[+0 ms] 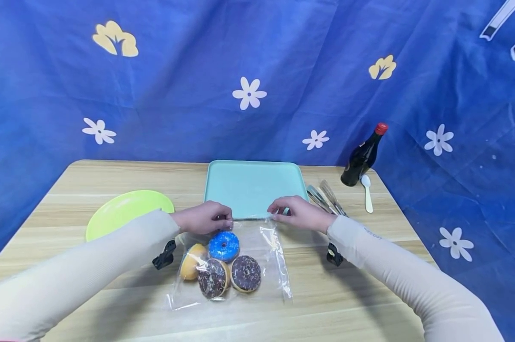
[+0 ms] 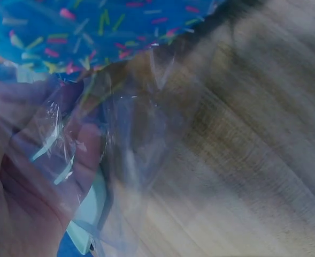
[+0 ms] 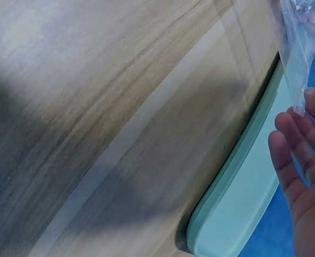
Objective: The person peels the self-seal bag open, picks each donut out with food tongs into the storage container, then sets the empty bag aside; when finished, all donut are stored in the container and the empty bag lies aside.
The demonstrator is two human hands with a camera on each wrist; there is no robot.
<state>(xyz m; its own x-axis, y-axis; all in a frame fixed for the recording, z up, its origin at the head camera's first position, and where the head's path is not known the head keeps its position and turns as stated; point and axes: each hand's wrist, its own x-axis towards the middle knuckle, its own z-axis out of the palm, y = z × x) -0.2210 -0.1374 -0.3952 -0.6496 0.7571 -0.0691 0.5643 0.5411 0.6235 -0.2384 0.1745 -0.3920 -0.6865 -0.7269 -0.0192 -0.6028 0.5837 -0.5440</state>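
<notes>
A clear plastic bag (image 1: 268, 266) lies on the table with several doughnuts inside. One doughnut (image 1: 224, 246) has blue icing with sprinkles, two are dark brown, like this doughnut (image 1: 246, 273), and a plain-looking doughnut (image 1: 191, 262) leans at the left. My left hand (image 1: 205, 217) grips the bag's far edge on the left, close to the blue doughnut. At the far right corner my right hand (image 1: 299, 213) pinches the bag's edge between thumb and finger; in the right wrist view the plastic comes to a point at those fingertips (image 3: 288, 126). Behind both hands lies a pale turquoise tray (image 1: 253, 185).
A lime-green plate (image 1: 125, 209) sits on the left, partly behind the left sleeve. Metal tongs (image 1: 326, 198) lie right of the tray. Farther right are a dark bottle (image 1: 362, 159) with a red cap and a white spoon (image 1: 367, 194). A blue patterned curtain (image 1: 176, 95) hangs behind the table.
</notes>
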